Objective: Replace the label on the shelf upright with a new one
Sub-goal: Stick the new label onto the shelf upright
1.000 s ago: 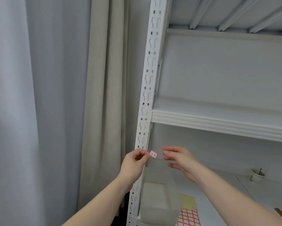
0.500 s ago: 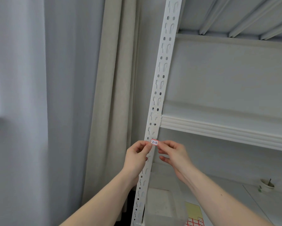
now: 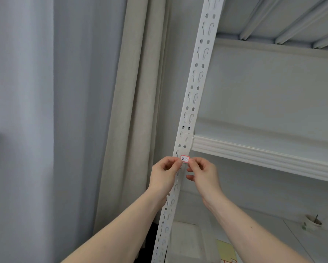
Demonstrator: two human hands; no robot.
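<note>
View from a head cam, looking fwd and slightly up at a white metal shelf unit. A white slotted shelf upright (image 3: 195,92) runs diagonally from top centre-right down to bottom centre, punched w/ pairs of round holes and keyhole slots. Two bare forearms reach up from the bottom edge. The left hand (image 3: 164,176) and right hand (image 3: 203,177) meet in front of the upright, just below where a white shelf (image 3: 263,156) joins it. Between them is a small label (image 3: 184,159), white w/ a red border, handwritten "2-4". Left thumb and forefinger are pinched closed on the label's left edge; right thumb and forefinger are pinched closed on its right edge, other fingers loosely curled. The label sits flat against the front face of the upright; can't tell whether it's stuck down. Left of the upright hangs a beige curtain (image 3: 136,111), w/ a pale grey curtain (image 3: 45,111) further left. On the lower shelf surface, bottom right, sits a small cup (image 3: 312,223) w/ a stick in it, well apart from the hands. A yellow sheet (image 3: 225,249) lies near the bottom edge, beside a clear plastic box (image 3: 187,242).
</note>
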